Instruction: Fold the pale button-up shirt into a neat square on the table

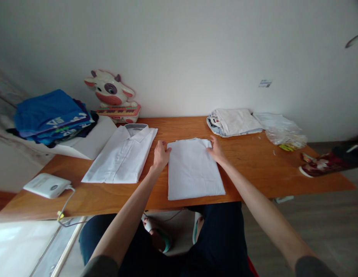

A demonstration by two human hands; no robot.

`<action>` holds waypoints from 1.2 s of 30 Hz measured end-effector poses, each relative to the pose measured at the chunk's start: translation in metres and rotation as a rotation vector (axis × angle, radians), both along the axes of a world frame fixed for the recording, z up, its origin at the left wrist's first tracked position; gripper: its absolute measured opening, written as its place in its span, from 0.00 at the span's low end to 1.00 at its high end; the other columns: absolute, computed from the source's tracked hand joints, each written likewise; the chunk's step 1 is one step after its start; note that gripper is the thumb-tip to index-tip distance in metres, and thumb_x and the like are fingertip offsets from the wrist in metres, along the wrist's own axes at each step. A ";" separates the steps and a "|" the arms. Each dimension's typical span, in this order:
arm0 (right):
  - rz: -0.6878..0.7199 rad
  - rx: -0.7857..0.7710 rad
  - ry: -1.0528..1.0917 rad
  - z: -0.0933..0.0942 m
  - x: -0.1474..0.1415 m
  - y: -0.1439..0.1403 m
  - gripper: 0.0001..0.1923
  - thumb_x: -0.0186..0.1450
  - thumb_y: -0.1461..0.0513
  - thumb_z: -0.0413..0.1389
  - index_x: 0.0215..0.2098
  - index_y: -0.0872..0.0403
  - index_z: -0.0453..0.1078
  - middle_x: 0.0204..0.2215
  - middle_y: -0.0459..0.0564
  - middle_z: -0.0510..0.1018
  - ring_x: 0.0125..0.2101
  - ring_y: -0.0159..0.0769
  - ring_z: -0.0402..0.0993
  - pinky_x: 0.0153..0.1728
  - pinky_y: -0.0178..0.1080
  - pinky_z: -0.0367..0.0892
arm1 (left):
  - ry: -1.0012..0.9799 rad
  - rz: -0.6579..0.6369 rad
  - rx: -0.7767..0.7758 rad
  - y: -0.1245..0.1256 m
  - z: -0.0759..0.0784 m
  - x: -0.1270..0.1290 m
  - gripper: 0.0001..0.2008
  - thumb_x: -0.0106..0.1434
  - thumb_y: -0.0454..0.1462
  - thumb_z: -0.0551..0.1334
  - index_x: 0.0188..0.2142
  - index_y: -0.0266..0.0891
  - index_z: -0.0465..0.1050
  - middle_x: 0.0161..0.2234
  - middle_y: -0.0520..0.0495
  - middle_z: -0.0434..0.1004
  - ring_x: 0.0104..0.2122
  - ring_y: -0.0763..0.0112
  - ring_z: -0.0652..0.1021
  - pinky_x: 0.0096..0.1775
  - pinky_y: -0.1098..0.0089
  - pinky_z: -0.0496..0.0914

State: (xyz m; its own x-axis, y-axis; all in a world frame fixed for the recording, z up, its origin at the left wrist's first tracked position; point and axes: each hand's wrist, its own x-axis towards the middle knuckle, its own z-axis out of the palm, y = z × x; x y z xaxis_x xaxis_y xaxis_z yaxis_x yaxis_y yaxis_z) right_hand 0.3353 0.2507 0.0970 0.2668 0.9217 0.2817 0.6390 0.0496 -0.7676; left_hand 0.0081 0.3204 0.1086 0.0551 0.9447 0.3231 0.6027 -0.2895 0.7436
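A folded white shirt point(194, 169) lies flat on the wooden table in front of me, its plain side up and its far edge slightly uneven. My left hand point(161, 154) grips its far left corner, thumb on the cloth and fingers curled. At the far right corner, my right hand point(216, 151) pinches the edge between thumb and fingers. To the left, apart from my hands, rests a second folded white shirt point(119, 156), with its collar and button front facing up.
The wooden table point(254, 169) stands against a wall. At left are a clothes pile point(54, 115) on a white box point(101, 134), a cow-shaped toy keyboard point(115, 96) and a corded white device point(47, 185). Folded clothes point(235, 122), plastic bags point(285, 132) and a dark red container point(326, 163) sit at right.
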 end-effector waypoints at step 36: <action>0.390 -0.076 -0.627 0.034 -0.105 -0.002 0.40 0.71 0.54 0.57 0.78 0.51 0.53 0.80 0.54 0.45 0.78 0.65 0.31 0.73 0.71 0.23 | -0.280 -0.343 0.069 -0.052 -0.013 0.014 0.25 0.73 0.43 0.59 0.67 0.43 0.68 0.72 0.41 0.67 0.73 0.57 0.66 0.73 0.51 0.59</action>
